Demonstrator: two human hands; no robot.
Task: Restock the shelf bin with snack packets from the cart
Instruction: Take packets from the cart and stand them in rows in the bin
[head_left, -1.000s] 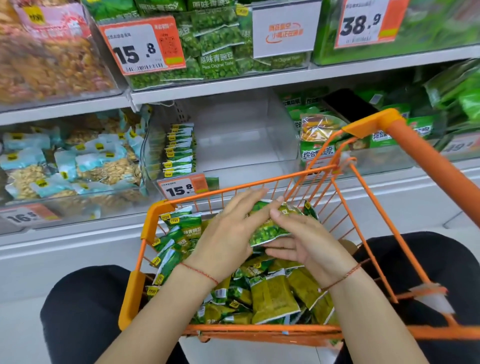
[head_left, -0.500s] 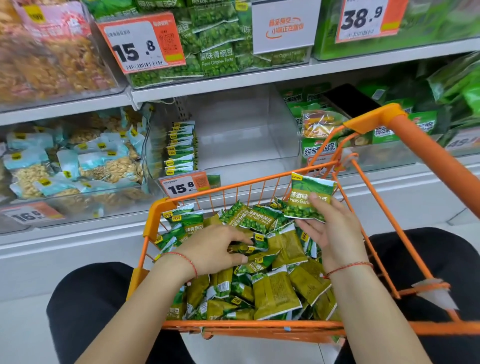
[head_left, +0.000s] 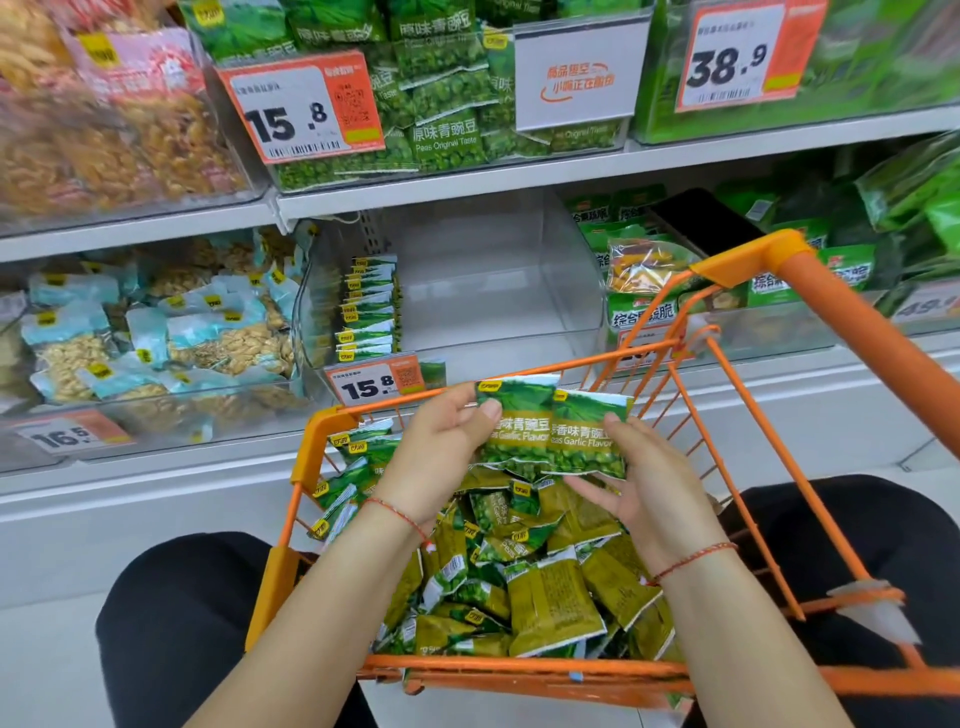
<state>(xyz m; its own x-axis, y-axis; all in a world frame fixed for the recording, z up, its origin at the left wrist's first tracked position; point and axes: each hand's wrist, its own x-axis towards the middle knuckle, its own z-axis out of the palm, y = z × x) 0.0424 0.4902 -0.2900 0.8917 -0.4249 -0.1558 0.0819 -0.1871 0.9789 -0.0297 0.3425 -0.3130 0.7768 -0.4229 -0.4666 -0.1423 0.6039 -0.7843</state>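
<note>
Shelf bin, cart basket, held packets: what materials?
Shelf bin: clear rigid plastic, glossy; the shelf shows through its walls. Cart basket: probably metal wire, coated orange; thin straight rods. Held packets: printed plastic film, slight sheen, crimped edges.

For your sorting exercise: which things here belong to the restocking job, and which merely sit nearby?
Part of the job:
- left hand and right hand, each gripping garlic pea packets
- orange cart of loose packets
- clear shelf bin, partly filled

Just nearby:
- peanut packets
- original taste peas
- 38.9 price tag
</note>
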